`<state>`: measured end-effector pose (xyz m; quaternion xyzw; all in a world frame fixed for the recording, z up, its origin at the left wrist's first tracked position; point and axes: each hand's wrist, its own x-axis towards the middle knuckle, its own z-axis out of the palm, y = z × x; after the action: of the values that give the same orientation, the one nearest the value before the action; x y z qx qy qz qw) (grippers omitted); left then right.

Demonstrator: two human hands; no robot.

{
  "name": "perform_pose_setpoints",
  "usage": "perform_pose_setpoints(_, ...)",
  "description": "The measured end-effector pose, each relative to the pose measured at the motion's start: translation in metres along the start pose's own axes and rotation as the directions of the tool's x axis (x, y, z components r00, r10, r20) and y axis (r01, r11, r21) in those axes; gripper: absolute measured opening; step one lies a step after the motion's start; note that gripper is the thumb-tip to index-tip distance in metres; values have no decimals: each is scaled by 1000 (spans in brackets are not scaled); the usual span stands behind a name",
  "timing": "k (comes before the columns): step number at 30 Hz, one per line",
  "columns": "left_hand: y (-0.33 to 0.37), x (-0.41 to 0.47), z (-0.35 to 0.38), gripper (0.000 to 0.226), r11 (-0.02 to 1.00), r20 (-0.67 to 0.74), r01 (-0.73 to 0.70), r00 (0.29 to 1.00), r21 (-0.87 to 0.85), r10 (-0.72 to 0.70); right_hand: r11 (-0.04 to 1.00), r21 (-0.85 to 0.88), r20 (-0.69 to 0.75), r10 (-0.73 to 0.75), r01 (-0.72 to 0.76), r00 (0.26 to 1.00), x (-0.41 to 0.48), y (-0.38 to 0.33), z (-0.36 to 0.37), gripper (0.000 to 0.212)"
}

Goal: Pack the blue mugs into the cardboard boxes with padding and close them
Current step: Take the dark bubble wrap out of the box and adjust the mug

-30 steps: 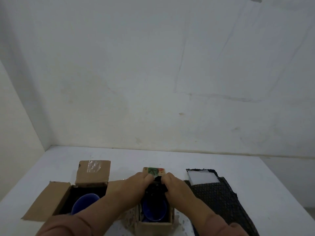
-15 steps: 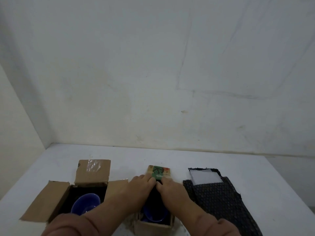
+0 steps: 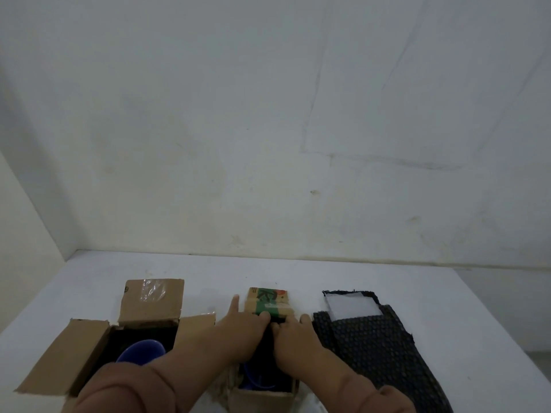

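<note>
Two open cardboard boxes stand on the white table. The left box [image 3: 89, 347] has its flaps spread, and a blue mug [image 3: 141, 354] sits in its black-lined inside. The middle box [image 3: 262, 397] is smaller; a blue mug [image 3: 256, 380] shows low inside it under my arms. My left hand [image 3: 241, 326] and right hand [image 3: 293, 335] meet at the box's far edge, pinching black padding [image 3: 275, 321] just below the printed far flap [image 3: 268, 301]. Most of that padding is hidden by my hands.
A long sheet of black bubble wrap [image 3: 378, 353] lies to the right of the middle box, with a white foam piece [image 3: 350, 305] on its far end. The white wall rises behind the table [image 3: 328, 275]; the table's right edge falls off near the wrap.
Both hands have slid toward the far side of the middle box, pushing the black padding down there. More of the printed flap now shows. The camera tilted slightly.
</note>
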<state>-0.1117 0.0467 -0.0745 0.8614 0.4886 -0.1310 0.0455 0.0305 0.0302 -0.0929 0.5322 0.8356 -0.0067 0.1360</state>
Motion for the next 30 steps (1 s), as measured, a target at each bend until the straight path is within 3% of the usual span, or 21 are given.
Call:
perform_pose_setpoints(3,-6,3,-2,30,997,-53,-45,998,-70,41,992,122,-73,-17,26,997,-1,5,-1,48)
perform_pose_setpoints(6,-7,-3,4,24,998,-139,-57,988,17,59,968,235,-183,-45,89,982,-7,11,2,29)
perform_pose_setpoints(8,-8,-8,7,17,991,-205,-29,977,131,56,969,232,-181,-36,79,983,-8,12,3,20)
perform_pose_setpoints(10,-8,-14,7,11,993,-231,51,973,102,-27,975,218,-167,-9,46,986,-6,9,2,17)
perform_pose_setpoints(14,2,-16,5,27,987,-171,151,975,60,-139,982,188,-124,26,-2,992,-3,5,-1,16)
perform_pose_setpoints(17,4,-15,7,34,989,-155,132,981,72,-120,981,193,-86,30,-13,996,-3,9,-2,17)
perform_pose_setpoints(22,-10,-16,21,15,998,-232,52,972,33,-43,975,221,-138,10,21,990,-8,12,4,25)
perform_pose_setpoints(27,-7,-10,22,22,996,-218,82,973,37,-72,985,172,-105,32,-14,994,-5,8,1,20)
perform_pose_setpoints(30,-7,-10,20,16,997,-222,77,973,25,-69,981,194,-80,25,-9,996,-4,11,-1,22)
